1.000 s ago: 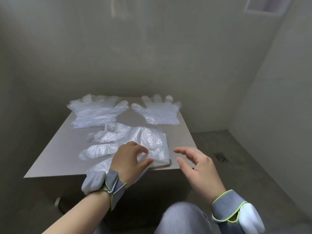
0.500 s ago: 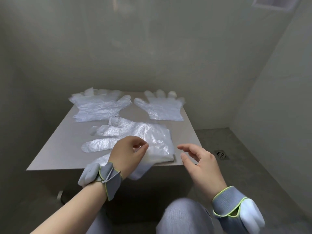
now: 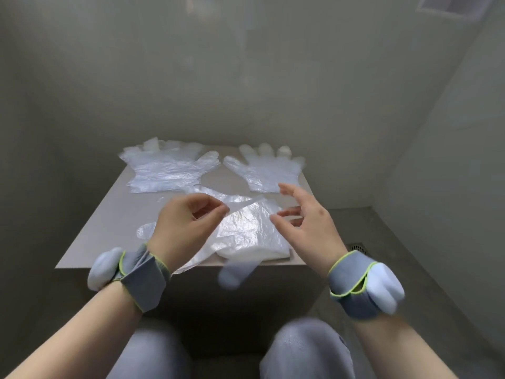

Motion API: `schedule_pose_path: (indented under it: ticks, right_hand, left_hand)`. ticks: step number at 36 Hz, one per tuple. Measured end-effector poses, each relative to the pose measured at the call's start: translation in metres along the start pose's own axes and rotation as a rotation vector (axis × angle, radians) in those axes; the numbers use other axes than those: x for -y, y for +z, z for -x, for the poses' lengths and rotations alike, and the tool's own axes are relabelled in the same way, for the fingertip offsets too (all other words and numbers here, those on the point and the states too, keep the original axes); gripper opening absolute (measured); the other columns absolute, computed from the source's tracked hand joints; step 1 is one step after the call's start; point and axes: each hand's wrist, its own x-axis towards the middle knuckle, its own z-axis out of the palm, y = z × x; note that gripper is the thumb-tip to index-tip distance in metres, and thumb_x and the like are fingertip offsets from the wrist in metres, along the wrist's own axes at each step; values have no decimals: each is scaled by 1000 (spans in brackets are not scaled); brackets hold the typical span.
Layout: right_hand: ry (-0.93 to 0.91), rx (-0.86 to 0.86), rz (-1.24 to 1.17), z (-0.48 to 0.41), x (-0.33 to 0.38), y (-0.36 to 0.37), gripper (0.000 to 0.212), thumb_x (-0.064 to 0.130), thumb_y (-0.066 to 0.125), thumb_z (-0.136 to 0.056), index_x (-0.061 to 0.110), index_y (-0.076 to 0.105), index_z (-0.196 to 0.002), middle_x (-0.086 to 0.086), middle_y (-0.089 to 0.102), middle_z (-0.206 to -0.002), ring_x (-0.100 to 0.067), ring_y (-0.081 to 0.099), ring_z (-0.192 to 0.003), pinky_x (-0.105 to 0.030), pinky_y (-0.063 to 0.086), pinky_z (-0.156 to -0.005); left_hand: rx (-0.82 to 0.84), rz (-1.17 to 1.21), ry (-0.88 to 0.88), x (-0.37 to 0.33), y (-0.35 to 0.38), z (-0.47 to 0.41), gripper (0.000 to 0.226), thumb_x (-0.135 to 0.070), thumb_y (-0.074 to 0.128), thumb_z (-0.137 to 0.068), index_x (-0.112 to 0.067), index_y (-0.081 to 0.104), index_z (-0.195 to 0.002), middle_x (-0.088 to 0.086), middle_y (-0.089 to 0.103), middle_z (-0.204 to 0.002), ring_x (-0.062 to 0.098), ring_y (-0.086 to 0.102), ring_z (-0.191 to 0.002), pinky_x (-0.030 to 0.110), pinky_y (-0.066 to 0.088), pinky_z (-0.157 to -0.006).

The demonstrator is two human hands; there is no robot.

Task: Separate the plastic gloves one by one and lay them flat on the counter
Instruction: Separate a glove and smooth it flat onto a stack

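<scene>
Now, bench [image 3: 109,214]: a pale grey top pushed into a corner of plain grey walls, with clear plastic gloves lying on it.
Pile of gloves [image 3: 251,236]: a crumpled heap of clear film at the bench's near edge. A blurred bit of plastic droops over that edge just below the pile.
Lifted glove [image 3: 247,204]: a thin edge of film raised off the top of the pile and stretched out from the left hand. Lower down it merges with the pile, and I cannot tell where one ends.
Left hand [image 3: 188,228]: above the pile's left side, thumb and forefinger nipped together on the raised edge, the other fingers curled.
Right hand [image 3: 306,222]: above the pile's right side, fingers spread wide and loose, gripping nothing. Its fingertips are near the film, but whether they touch it I cannot tell.
Far-left glove [image 3: 169,170]: spread flat beyond the pile and to its left, fingers pointing at the wall.
Far-right glove [image 3: 266,170]: spread flat straight beyond the pile, just beside the far-left glove but not touching it.
Wristbands [image 3: 363,285]: grey with lime trim and a white pod, one on each wrist.
Drain [image 3: 356,247]: in the floor to the right of the pile.
</scene>
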Motion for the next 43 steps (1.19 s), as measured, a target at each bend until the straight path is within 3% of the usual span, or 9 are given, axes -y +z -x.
schedule_pose_path:
  ticks: [6, 13, 18, 26, 29, 31, 35, 40, 43]
  right_hand:
    - [-62, 130, -101, -23, 21, 11, 57, 12, 66, -85, 32, 43, -134, 12, 52, -123, -4, 66, -75, -18, 53, -75]
    - [-29, 173, -248, -36, 37, 23, 20, 4, 65, -85, 23, 63, -87, -4, 68, -80, -13, 65, -59, -22, 51, -55]
    - [-74, 130, -240, -39, 46, 26, 7, 7, 64, -86, 11, 70, -84, -4, 70, -71, -11, 58, -51, -18, 43, -47]
    - [-118, 115, -238, -47, 64, 26, 6, 9, 62, -88, 8, 67, -84, -3, 70, -71, -14, 58, -47, -19, 41, -43]
    - [-127, 136, -247, -50, 73, 25, 7, 8, 58, -91, 5, 63, -87, -7, 71, -76, -17, 60, -48, -21, 43, -42]
    - [-134, 153, -255, -53, 80, 25, 7, 7, 56, -92, 6, 60, -87, -7, 71, -76, -18, 61, -48, -23, 43, -42]
    - [-179, 159, -250, -57, 92, 28, 10, 6, 54, -93, 10, 58, -85, -6, 68, -68, -19, 60, -49, -23, 43, -42]
    - [-236, 137, -230, -62, 105, 35, 10, 5, 56, -91, 8, 61, -83, -8, 64, -61, -19, 59, -49, -24, 47, -47]
    - [-279, 99, -208, -65, 111, 35, 9, 5, 57, -90, 7, 62, -82, -7, 64, -60, -19, 59, -49, -23, 47, -48]
  left_hand:
    - [68, 74, 12, -15, -28, -2, 9, -14, 65, -86, -13, 73, -81, -2, 75, -78, 11, 70, -77, 17, 54, -76]
    - [41, 151, 36, -25, -59, -3, 13, -9, 61, -89, -4, 70, -83, 3, 75, -76, 14, 69, -73, 23, 56, -77]
    - [12, 184, -14, -19, -78, -7, 13, -10, 60, -90, -5, 70, -85, 7, 75, -79, 24, 69, -81, 32, 56, -82]
    - [24, 260, -107, -13, -98, -7, 13, -18, 66, -86, -7, 69, -91, 9, 75, -83, 20, 70, -83, 38, 54, -88]
    - [95, 223, -122, -10, -106, -6, 54, -43, 86, -58, -18, 65, -101, 4, 75, -86, 21, 71, -85, 34, 52, -83]
    - [125, 108, -130, -7, -111, -4, 74, -54, 82, -40, -27, 60, -105, -2, 75, -85, 15, 71, -82, 28, 52, -80]
    - [69, 1, -122, -6, -113, -3, 73, -61, 79, -42, -31, 58, -104, -6, 73, -83, 8, 68, -77, 24, 52, -73]
    - [-40, 81, -83, -6, -115, -11, 9, -14, 68, -85, -15, 64, -94, 2, 74, -75, 15, 69, -71, 26, 56, -68]
    - [-79, 83, -53, -6, -121, -15, 18, 3, 53, -89, -8, 67, -88, 1, 73, -71, 13, 67, -66, 21, 55, -68]
